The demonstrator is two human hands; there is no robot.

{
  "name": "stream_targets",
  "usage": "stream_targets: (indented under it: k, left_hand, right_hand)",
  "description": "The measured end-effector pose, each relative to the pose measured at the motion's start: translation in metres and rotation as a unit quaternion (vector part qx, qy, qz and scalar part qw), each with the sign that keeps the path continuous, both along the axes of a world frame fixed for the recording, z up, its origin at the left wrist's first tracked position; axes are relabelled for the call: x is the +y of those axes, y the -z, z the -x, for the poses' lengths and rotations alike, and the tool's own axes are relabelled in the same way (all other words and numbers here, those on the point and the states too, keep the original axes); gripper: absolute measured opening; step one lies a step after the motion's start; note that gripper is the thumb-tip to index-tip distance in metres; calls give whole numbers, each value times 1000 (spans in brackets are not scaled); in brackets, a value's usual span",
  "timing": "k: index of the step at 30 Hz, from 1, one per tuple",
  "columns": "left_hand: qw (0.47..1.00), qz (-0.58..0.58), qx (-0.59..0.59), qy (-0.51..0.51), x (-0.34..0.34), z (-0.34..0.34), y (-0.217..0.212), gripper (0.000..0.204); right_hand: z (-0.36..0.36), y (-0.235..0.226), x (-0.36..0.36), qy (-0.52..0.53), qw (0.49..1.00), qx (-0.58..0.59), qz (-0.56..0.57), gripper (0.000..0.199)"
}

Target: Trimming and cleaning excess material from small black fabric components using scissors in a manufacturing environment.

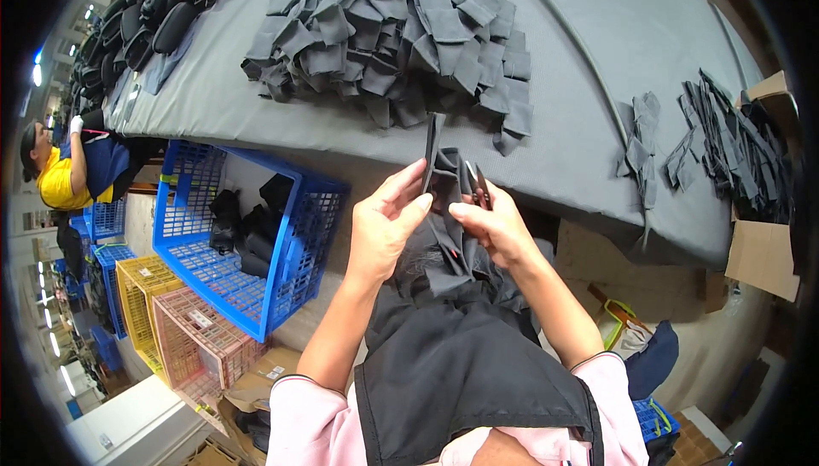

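In front of my lap, my left hand pinches a dark grey fabric strip between thumb and fingers, its end standing upright. Close beside it, my right hand is closed around what look like small thread snips, their metal blades pointing up and away from me. The right thumb also lies near the folded cloth between the hands. More dark cloth hangs from there onto my lap, with loose threads on it. Beyond my hands, a large heap of dark grey fabric pieces covers part of the table.
The grey-covered table runs across the front. At left stands a blue crate with black items, near a pink crate and yellow crate. Black cases lie far left, near a seated person. Fabric strips and a cardboard box are right.
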State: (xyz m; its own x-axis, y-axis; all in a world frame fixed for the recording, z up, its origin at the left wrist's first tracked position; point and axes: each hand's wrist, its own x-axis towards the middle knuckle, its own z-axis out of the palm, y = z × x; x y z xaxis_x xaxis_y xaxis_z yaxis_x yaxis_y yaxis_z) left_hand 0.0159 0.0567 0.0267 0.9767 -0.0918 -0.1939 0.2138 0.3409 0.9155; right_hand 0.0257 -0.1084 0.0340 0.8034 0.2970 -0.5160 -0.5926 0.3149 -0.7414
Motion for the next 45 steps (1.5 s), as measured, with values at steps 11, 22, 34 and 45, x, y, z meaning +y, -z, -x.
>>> stream_targets:
  k: [11, 22, 34, 45]
  left_hand:
    - [995, 60, 85, 9, 9, -6, 8, 68]
    - [988, 95, 119, 12, 16, -8, 17, 66]
    - [985, 19, 158, -72, 14, 7, 64, 27]
    - [994, 41, 97, -27, -3, 1, 38, 29]
  right_hand:
    - [-1, 19, -2, 15, 995, -54, 76, 30]
    - [-6, 28, -4, -9, 997, -51, 53, 27]
    - [-5, 52, -10, 30, 991, -104, 76, 25]
    - [-17, 41, -27, 5, 995, 31, -96, 24]
